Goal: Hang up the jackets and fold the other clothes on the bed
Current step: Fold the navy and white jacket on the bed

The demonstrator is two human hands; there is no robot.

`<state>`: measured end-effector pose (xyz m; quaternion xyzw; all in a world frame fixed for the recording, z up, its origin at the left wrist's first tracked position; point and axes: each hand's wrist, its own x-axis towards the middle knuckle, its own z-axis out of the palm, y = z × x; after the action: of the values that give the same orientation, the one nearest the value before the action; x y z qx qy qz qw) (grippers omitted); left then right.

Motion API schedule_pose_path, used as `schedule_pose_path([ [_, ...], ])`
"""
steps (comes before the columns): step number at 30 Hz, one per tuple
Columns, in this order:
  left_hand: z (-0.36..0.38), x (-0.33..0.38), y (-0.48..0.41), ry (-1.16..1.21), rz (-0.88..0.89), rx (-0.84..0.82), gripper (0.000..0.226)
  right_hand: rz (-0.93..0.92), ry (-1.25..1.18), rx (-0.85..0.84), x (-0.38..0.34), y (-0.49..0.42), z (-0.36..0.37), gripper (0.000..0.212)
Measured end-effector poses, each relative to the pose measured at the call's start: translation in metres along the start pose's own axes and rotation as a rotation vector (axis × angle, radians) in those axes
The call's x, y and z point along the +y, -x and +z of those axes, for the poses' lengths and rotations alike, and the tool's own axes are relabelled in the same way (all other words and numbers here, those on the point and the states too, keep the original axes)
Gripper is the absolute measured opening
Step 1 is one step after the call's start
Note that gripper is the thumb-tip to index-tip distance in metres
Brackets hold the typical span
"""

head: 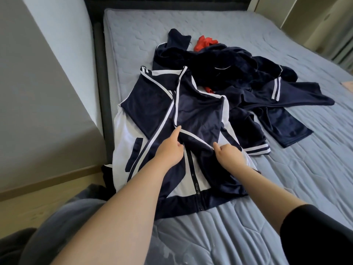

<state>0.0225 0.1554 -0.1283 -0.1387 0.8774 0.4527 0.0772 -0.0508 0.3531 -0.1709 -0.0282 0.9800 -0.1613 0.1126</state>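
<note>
Head view, items listed largest first.

1. Bed (219, 25): a blue-grey quilted mattress in a dark frame, carrying all the clothing.
2. Jacket (150, 109): navy with white panels and white stripes. It lies spread flat along the bed's left edge, front side up, with the navy hem band nearest the bed's near edge and the collar pointing to the far end. Both sleeves are folded in across the chest.
3. Pile of navy clothes (235, 73): heaped loosely at the middle of the bed, touching the jacket's right side. One white-striped cuff lies out on the mattress at its near right.
4. Navy trousers (282, 104): spread out from the pile toward the bed's right edge, legs crumpled.
5. Left hand (169, 151): on the jacket's chest, forefinger straight along a white stripe, thumb and remaining fingers curled in, pinching the folded sleeve.
6. Right hand (229, 155): just beside the left hand, fingers curled, thumb and forefinger pinching the white-piped edge of the same fold.
7. Red garment (205, 43): bunched beyond the pile toward the far end, partly covered by it.
8. Zip (193, 173): black, running down the jacket front to the hem, between the two forearms.
</note>
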Motion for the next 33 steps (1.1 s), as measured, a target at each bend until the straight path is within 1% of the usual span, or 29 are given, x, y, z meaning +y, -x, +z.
schedule_pose_path([
  [3,0.004,0.005,-0.017,-0.080,0.035,-0.012,0.059,-0.038,0.002,0.043,0.010,0.005,0.000,0.056],
  [4,0.005,0.007,-0.023,-0.114,0.034,-0.014,0.051,-0.072,0.026,0.058,0.014,0.007,-0.001,0.056],
  [6,0.010,0.010,-0.034,-0.192,0.030,0.011,0.022,-0.136,0.081,0.102,0.022,0.008,-0.003,0.056],
  [7,0.012,0.010,-0.039,-0.213,0.023,0.044,0.014,-0.154,0.098,0.126,0.025,0.007,-0.005,0.055],
  [9,0.016,0.011,-0.046,-0.206,0.011,0.128,0.016,-0.159,0.089,0.158,0.031,0.005,-0.009,0.054],
  [11,0.020,0.011,-0.052,-0.101,0.008,0.159,0.008,-0.153,0.042,0.179,0.034,0.004,-0.010,0.052],
  [12,0.021,0.012,-0.053,-0.055,0.008,0.124,0.017,-0.148,0.018,0.196,0.034,0.004,-0.010,0.051],
  [13,0.022,0.012,-0.054,-0.038,0.023,0.051,0.035,-0.143,-0.004,0.216,0.033,0.006,-0.008,0.050],
  [14,0.023,0.011,-0.054,-0.059,0.045,-0.033,0.050,-0.141,-0.021,0.233,0.030,0.007,-0.006,0.050],
  [15,0.025,0.010,-0.053,-0.112,0.069,-0.094,0.057,-0.143,-0.029,0.242,0.027,0.008,-0.005,0.049],
  [16,0.027,0.010,-0.053,-0.168,0.090,-0.117,0.057,-0.148,-0.028,0.242,0.023,0.008,-0.002,0.048],
  [17,0.028,0.008,-0.054,-0.204,0.106,-0.099,0.049,-0.158,-0.028,0.242,0.019,0.009,0.000,0.048],
  [19,0.029,0.005,-0.053,-0.199,0.103,0.000,0.020,-0.190,-0.055,0.259,0.010,0.008,0.004,0.048],
  [20,0.028,0.002,-0.053,-0.178,0.082,0.061,0.013,-0.208,-0.071,0.266,0.005,0.007,0.006,0.046],
  [22,0.026,-0.002,-0.053,-0.128,0.019,0.147,0.013,-0.225,-0.077,0.259,0.000,0.005,0.009,0.040],
  [23,0.025,-0.003,-0.054,-0.090,-0.009,0.171,0.018,-0.221,-0.072,0.248,-0.001,0.004,0.010,0.037],
  [26,0.025,-0.003,-0.052,0.030,-0.079,0.156,0.046,-0.223,-0.040,0.243,0.007,0.003,0.011,0.034],
  [27,0.026,-0.002,-0.052,0.084,-0.099,0.144,0.051,-0.232,-0.014,0.262,0.011,0.005,0.012,0.033],
  [28,0.028,-0.001,-0.051,0.139,-0.113,0.140,0.051,-0.236,0.012,0.283,0.015,0.007,0.012,0.033],
  [29,0.029,-0.001,-0.052,0.180,-0.115,0.142,0.046,-0.235,0.029,0.298,0.018,0.009,0.012,0.034],
  [30,0.029,-0.002,-0.052,0.189,-0.106,0.146,0.036,-0.230,0.038,0.305,0.021,0.011,0.011,0.035],
  [33,0.027,-0.005,-0.053,0.066,-0.061,0.210,0.007,-0.200,0.016,0.304,0.025,0.011,0.008,0.041],
])
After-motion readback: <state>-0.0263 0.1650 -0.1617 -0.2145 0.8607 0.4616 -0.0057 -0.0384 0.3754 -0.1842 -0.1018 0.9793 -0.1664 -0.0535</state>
